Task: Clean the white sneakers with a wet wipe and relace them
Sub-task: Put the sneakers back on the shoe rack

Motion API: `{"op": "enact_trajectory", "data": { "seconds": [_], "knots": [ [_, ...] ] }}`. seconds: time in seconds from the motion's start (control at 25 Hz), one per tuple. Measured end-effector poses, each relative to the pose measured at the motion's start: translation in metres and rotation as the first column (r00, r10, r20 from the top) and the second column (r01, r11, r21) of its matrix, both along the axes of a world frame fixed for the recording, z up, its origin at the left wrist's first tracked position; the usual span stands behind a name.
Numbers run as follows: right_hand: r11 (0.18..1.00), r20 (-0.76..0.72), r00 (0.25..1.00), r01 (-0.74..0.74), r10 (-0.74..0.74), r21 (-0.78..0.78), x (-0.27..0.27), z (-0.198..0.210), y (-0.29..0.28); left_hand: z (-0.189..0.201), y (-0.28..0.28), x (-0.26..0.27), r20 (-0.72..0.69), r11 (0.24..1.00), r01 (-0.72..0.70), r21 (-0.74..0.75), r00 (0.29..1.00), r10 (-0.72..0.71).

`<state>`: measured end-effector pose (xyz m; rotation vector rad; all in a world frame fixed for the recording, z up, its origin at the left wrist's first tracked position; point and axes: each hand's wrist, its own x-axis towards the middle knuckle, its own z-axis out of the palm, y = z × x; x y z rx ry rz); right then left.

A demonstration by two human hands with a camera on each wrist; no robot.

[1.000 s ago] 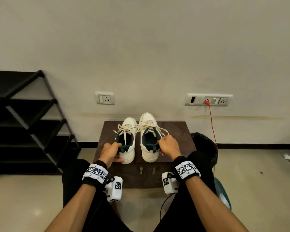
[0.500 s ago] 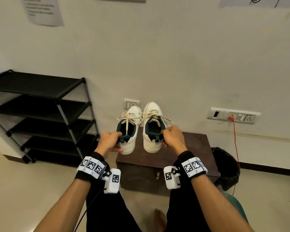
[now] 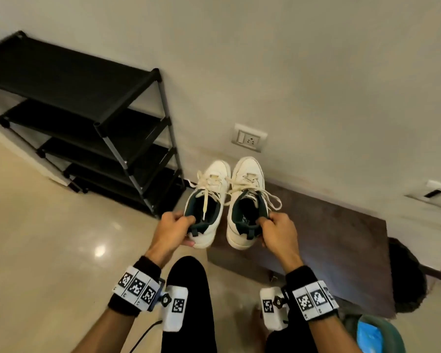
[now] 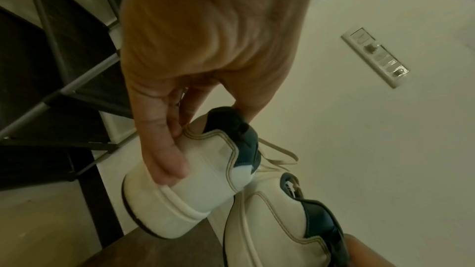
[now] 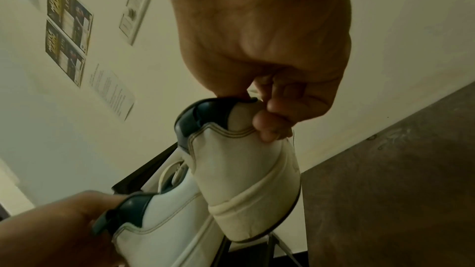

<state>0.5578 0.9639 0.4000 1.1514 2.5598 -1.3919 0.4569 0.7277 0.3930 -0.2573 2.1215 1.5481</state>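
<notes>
The two white sneakers hang side by side in the air, heels toward the person, toes pointing away toward the wall, laces threaded. The left hand pinches the left shoe's heel collar, the right hand the right's. The desk lies below and right; the black shoe rack stands left.

Both forearms are bare. Each wrist carries a black wristband with a white band of three black-and-white square markers over it; the right wrist has the same marker band. A white camera box with one square marker hangs inboard of the left wrist on a black knob; a matching box sits at the right. A black cable leaves the left box. Trousers are black.
</notes>
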Motion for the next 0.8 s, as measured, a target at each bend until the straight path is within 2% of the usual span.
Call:
{"op": "enact_trajectory", "data": {
  "seconds": [0.08, 0.24, 0.52, 0.6, 0.8],
  "knots": [
    [0.999, 0.042, 0.999, -0.018, 0.020, -0.042, -0.005, 0.012, -0.011, 0.019, -0.006, 0.000, 0.026, 0.999, -0.027, -0.033, 0.999, 0.028],
    [0.995, 0.139, 0.988, -0.054, 0.065, -0.082, -0.004, 0.076, -0.032, 0.081, -0.026, 0.013, 0.096, 0.995, -0.080, -0.061, 0.992, 0.086],
    [0.949, 0.181, 0.940, -0.253, 0.287, -0.189, -0.015, 0.203, -0.101, 0.221, -0.113, 0.050, 0.199, 0.961, -0.250, -0.119, 0.942, 0.270],
    [0.931, 0.163, 0.926, -0.306, 0.339, -0.202, -0.026, 0.214, -0.121, 0.236, -0.135, 0.051, 0.193, 0.951, -0.280, -0.133, 0.934, 0.302],
    [0.886, 0.139, 0.882, -0.422, 0.450, -0.190, -0.084, 0.254, -0.230, 0.272, -0.245, 0.012, 0.137, 0.916, -0.355, -0.187, 0.914, 0.382]
  ]
}}
